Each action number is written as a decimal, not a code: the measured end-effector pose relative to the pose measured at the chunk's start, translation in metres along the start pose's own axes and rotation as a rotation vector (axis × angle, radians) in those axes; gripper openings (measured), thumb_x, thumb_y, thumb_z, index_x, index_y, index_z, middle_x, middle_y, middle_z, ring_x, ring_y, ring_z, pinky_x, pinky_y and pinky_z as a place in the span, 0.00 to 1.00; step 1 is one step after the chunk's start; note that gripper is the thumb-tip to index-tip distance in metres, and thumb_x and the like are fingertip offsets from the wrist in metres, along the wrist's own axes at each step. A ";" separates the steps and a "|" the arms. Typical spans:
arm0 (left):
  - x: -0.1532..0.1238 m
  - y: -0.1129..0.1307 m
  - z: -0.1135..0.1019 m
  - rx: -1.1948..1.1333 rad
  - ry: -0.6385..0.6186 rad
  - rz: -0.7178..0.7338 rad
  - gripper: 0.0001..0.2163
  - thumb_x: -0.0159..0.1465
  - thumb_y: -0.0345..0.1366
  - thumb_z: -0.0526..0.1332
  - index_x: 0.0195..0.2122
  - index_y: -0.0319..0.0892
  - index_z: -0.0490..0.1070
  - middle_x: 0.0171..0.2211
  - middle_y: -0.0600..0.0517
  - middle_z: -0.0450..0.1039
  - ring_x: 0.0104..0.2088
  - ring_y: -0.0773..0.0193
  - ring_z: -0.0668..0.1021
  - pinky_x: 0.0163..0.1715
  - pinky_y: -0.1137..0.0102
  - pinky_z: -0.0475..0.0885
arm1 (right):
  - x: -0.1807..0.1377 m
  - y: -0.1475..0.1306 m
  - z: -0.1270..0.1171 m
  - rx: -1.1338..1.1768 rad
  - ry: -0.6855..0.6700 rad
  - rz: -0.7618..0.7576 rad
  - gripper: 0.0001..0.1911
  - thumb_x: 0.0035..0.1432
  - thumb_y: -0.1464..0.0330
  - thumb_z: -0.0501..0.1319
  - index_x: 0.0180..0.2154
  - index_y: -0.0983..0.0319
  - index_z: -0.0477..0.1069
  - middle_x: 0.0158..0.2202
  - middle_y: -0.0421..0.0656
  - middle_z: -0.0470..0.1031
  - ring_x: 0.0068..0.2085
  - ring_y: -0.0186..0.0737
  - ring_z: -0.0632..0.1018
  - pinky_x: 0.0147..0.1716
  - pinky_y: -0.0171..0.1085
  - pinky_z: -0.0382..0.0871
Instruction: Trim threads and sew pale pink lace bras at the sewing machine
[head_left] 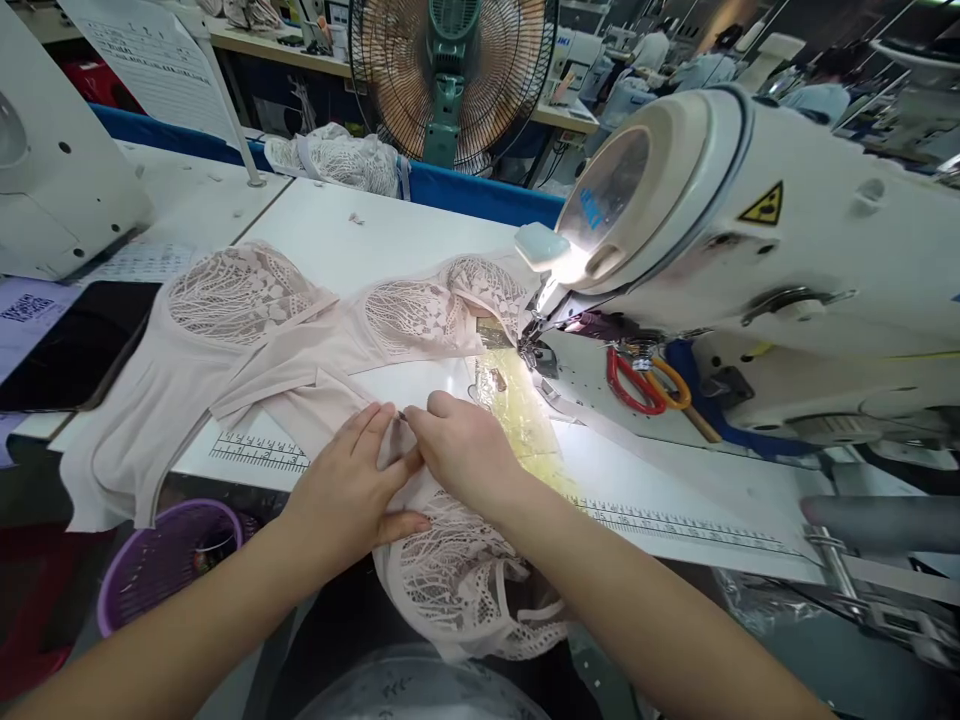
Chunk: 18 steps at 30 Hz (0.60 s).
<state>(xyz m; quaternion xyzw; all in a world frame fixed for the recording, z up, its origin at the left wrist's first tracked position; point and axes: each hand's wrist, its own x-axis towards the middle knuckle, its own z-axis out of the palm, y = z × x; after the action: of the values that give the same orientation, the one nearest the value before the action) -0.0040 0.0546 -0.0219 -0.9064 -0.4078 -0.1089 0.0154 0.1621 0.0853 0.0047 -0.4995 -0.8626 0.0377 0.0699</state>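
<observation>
At the near edge of the sewing table, both hands meet on a pink lace garment. It droops off the table towards six o'clock, and its top fold lies between the fingertips. The left hand lies flat on the cloth, its fingers straight and pressed together. Its thumb is stretched out apart from them onto the lace. The right hand curls its fingers down and pinches the small fold of fabric, touching the left fingertips.

From the hands, two more lace pieces are spread flat on the table between ten and twelve o'clock. The white sewing machine stands at two o'clock, its lamp lighting the needle area near the hands. Red and orange scissors rest on the machine bed at three o'clock. A printed ruler strip runs along the table edge at nine o'clock, a purple basket sits below at eight, and a fan stands at twelve.
</observation>
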 end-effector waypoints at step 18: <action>0.000 0.001 -0.002 0.026 -0.010 0.008 0.35 0.51 0.56 0.65 0.57 0.43 0.65 0.60 0.32 0.57 0.60 0.34 0.61 0.55 0.47 0.62 | 0.000 0.004 -0.005 0.005 -0.043 0.000 0.10 0.57 0.75 0.54 0.36 0.61 0.73 0.27 0.40 0.62 0.23 0.33 0.56 0.21 0.34 0.43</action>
<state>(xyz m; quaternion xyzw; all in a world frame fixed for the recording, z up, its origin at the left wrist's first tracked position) -0.0041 0.0537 -0.0198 -0.9083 -0.4056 -0.0991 0.0257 0.1668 0.0872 0.0088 -0.4985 -0.8638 0.0508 0.0526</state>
